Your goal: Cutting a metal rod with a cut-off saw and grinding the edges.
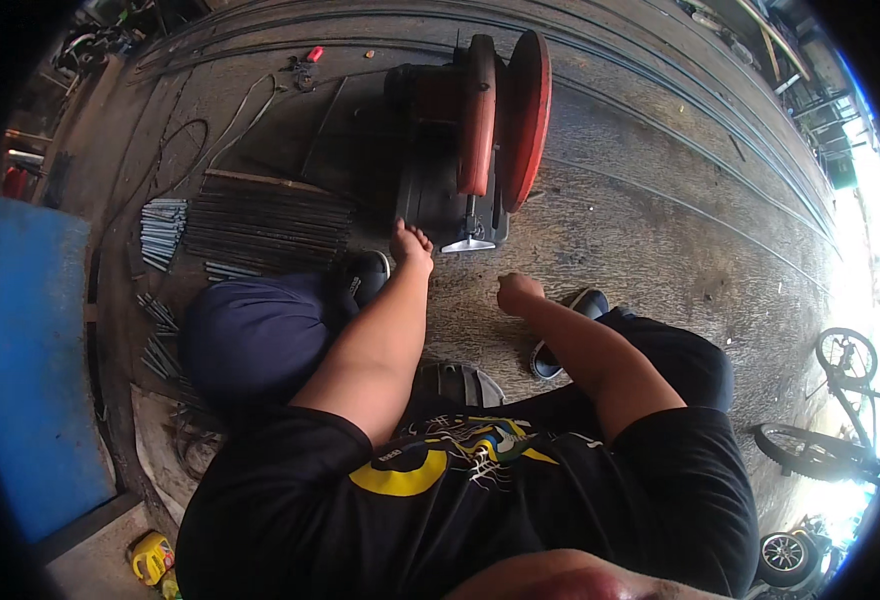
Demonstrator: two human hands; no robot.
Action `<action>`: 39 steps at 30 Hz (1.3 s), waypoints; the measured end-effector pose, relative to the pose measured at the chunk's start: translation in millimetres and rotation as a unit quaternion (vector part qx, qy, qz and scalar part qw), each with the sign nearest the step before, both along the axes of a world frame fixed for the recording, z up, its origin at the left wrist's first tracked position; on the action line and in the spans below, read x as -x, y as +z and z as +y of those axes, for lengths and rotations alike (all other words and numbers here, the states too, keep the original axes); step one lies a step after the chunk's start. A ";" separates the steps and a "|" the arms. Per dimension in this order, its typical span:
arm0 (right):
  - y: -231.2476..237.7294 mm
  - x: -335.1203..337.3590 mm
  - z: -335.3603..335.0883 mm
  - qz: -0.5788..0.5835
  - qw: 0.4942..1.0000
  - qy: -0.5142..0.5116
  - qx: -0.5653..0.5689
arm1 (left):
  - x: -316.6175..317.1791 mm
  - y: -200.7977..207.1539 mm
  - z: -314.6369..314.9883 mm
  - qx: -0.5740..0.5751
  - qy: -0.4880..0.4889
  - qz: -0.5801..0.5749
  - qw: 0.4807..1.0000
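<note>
My left hand (412, 243) is at the near left edge of a cut-off saw's dark base (425, 205), its fingers curled in. Whatever those fingers hold, if anything, is too small to make out. To the right, over the floor, my right hand (518, 293) is closed, and its palm side is hidden. The cut-off saw has a red blade guard (476, 130) and a large red disc-shaped part (529, 120) beside it. Between my hands and the saw sits a silvery T-shaped clamp handle (468, 244), which neither hand visibly touches.
Dark rods (270, 220) lie in rows left of the saw, beside a stack of short grey rods (163, 232). Long thin bars (660, 75) stretch across the far floor. A blue panel (35, 370) stands at left, a bicycle (810, 450) at right.
</note>
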State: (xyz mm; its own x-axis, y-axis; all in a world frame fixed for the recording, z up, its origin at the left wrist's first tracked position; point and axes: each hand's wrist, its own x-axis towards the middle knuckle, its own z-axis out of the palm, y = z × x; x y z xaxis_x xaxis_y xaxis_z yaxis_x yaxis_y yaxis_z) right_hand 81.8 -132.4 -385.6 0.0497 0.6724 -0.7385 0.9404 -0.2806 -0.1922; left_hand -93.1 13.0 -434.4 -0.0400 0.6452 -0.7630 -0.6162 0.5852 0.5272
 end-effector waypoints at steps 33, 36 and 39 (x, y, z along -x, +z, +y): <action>-1.0 52.6 74.1 0.095 0.938 -0.291 -0.163 | -6.1 51.4 13.9 -0.067 -0.582 0.288 0.757; -19.6 54.2 75.8 0.117 0.906 -0.344 -0.219 | -12.3 67.8 12.1 -0.039 -0.553 0.200 0.808; -35.9 51.8 76.2 0.136 0.888 -0.382 -0.217 | -24.0 81.2 8.2 -0.103 -0.585 0.189 0.782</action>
